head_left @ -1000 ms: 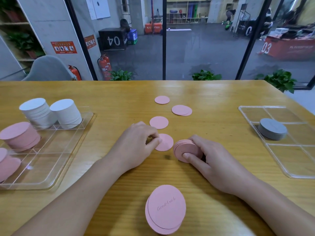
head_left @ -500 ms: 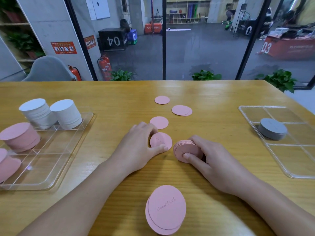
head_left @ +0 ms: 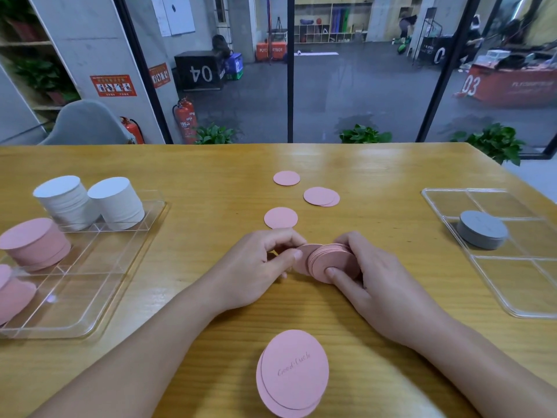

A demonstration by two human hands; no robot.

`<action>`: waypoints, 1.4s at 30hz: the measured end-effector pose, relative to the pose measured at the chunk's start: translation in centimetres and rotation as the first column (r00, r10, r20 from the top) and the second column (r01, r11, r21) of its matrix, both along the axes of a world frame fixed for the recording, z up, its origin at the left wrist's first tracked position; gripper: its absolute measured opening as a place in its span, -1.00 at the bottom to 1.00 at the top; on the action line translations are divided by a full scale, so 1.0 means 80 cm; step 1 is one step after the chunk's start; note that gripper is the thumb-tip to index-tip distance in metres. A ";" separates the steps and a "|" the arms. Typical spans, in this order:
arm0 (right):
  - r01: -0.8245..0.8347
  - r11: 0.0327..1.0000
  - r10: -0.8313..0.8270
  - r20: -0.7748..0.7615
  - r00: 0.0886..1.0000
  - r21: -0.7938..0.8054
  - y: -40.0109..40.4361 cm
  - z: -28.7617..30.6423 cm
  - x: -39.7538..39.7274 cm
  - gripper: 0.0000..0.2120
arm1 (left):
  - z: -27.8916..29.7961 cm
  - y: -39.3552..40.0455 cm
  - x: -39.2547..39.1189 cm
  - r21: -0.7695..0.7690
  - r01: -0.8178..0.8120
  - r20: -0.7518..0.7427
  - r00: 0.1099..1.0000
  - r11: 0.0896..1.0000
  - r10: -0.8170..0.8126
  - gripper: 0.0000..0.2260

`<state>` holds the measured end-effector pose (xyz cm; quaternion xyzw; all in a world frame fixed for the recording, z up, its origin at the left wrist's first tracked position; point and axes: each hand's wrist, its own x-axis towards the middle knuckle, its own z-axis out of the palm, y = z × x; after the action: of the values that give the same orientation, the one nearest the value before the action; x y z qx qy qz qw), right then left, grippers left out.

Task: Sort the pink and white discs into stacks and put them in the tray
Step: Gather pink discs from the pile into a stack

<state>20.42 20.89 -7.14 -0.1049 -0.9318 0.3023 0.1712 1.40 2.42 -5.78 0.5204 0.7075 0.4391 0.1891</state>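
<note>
The wooden tabletop (head_left: 211,297) fills the lower half of the view. At its left edge lies the clear divided tray (head_left: 99,285), whose far compartments hold two white stacks (head_left: 90,200) side by side; nearer, a tall pink stack (head_left: 34,242) stands in it, and more pink discs (head_left: 12,294) lie at the frame's left border. A second clear tray (head_left: 518,300) sits well apart at the right, with a low grey stack (head_left: 482,229) in one of its middle compartments. Both forearms reach in from the bottom and meet at the centre. The right hand (head_left: 382,282) has its grip clamped on a tilted pink pile (head_left: 334,262), thumb on the near face and fingers curled behind. The left hand (head_left: 256,267) pinches a single pink disc (head_left: 303,256) between thumb and fingers, its edge touching the left side of that pile. Close to the person, two large-looking pink discs (head_left: 294,375) overlap flat on the wood, the top one bearing faint script. Beyond the hands lie loose pink discs: one just past the knuckles (head_left: 281,218), an overlapping pair (head_left: 321,196) farther right, and one farthest (head_left: 286,178).
</note>
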 end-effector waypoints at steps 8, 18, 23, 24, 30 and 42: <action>-0.045 0.993 0.046 -0.008 0.999 0.110 -0.002 -0.001 -0.004 -0.78 | -0.008 0.010 0.002 0.059 -0.044 0.081 0.996 0.997 0.039 -0.79; -0.039 0.996 0.037 0.025 0.999 0.080 -0.003 -0.001 -0.005 -0.72 | -0.029 0.019 -0.049 -0.159 -0.278 -0.456 0.871 0.947 0.179 -0.79; -0.048 0.996 0.047 0.025 0.999 0.075 0.001 -0.002 -0.004 -0.75 | -0.021 0.008 -0.028 -0.040 -0.261 -0.304 0.923 0.965 0.237 -0.89; -0.049 0.996 0.047 0.025 0.999 0.073 0.002 -0.002 -0.004 -0.75 | -0.021 0.005 -0.025 -0.030 -0.250 -0.290 0.929 0.968 0.231 -0.88; -0.051 0.997 0.049 0.030 0.998 0.050 0.003 -0.003 -0.004 -0.76 | -0.016 0.002 -0.019 -0.053 -0.259 -0.224 0.944 0.965 0.241 -0.73; -0.059 0.997 0.057 0.031 0.998 0.040 0.003 -0.001 -0.004 -0.72 | -0.003 0.004 -0.010 -0.094 -0.338 -0.156 0.934 0.936 0.322 -0.67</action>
<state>20.12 21.13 -7.20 -0.0788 -0.9429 0.2864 0.1506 0.58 2.72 -6.01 0.4109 0.8212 0.3845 0.0942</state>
